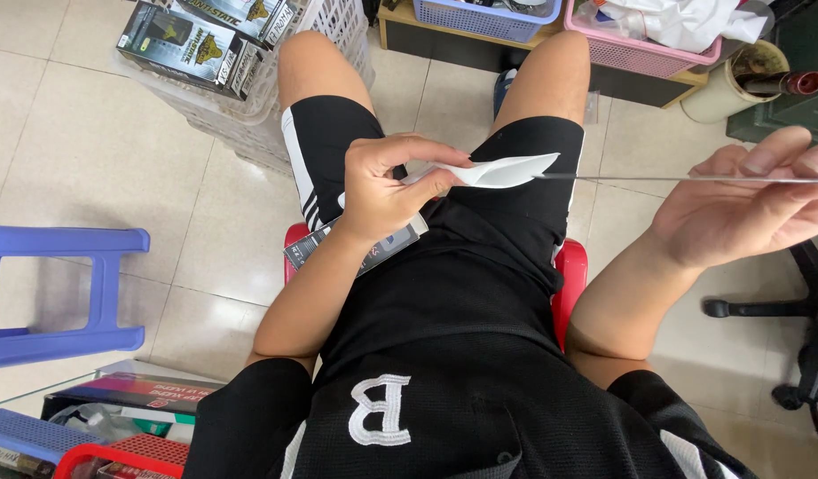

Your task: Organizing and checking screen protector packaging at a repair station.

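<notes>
Head camera looks steeply down, close over the seated person's lap.

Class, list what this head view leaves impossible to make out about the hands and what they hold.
- Right hand: fingertips cut off by the right edge, with the far end of the thin metal strip.
- White paper sleeve: near end hidden by left hand.
- Dark flat package on the lap: mostly covered by left forearm.

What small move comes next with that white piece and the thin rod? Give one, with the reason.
Probably keep drawing the thin rod rightward: the right hand pinches its far end, its tip sits at the white piece held by the left hand.
</notes>
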